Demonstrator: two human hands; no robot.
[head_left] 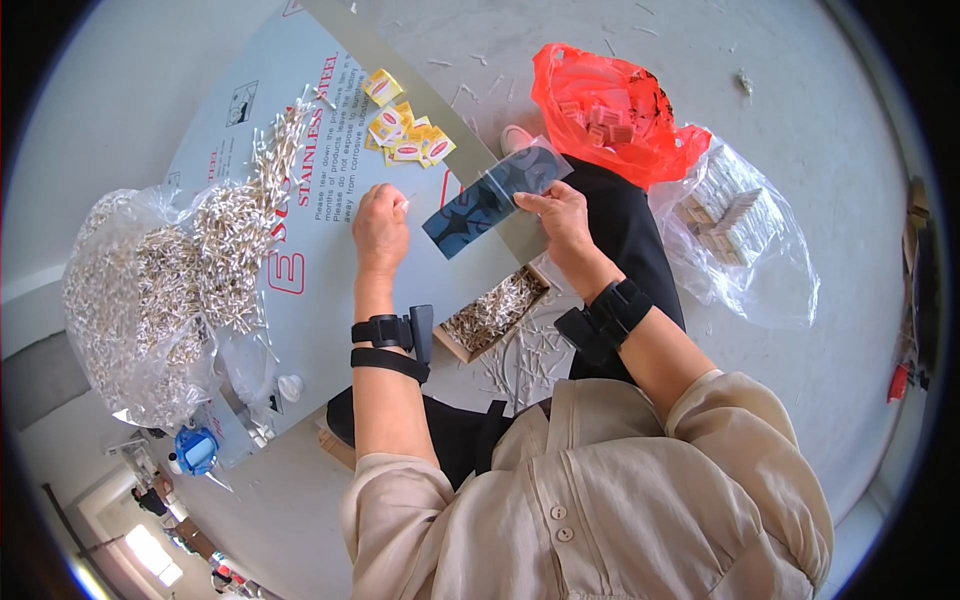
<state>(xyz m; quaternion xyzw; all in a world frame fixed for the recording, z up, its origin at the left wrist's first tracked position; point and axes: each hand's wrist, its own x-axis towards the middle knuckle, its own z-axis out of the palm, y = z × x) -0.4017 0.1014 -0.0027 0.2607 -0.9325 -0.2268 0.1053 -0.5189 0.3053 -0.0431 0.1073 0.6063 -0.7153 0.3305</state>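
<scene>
My right hand (562, 215) pinches one end of a small clear plastic pouch (497, 195) that lies across the edge of a grey metal sheet (330, 270). My left hand (381, 225) is closed over a few thin white sticks (409, 197) right beside the pouch's near end. A big heap of white cotton swabs (235, 225) lies on the sheet to the left. Both wrists wear black straps.
A clear bag (125, 305) full of swabs sits far left. Yellow packets (405, 130) lie at the sheet's top. A cardboard box (495, 310) of swabs sits below it. A red bag (610, 105) and a clear bag (735, 230) of packs lie on the floor at right.
</scene>
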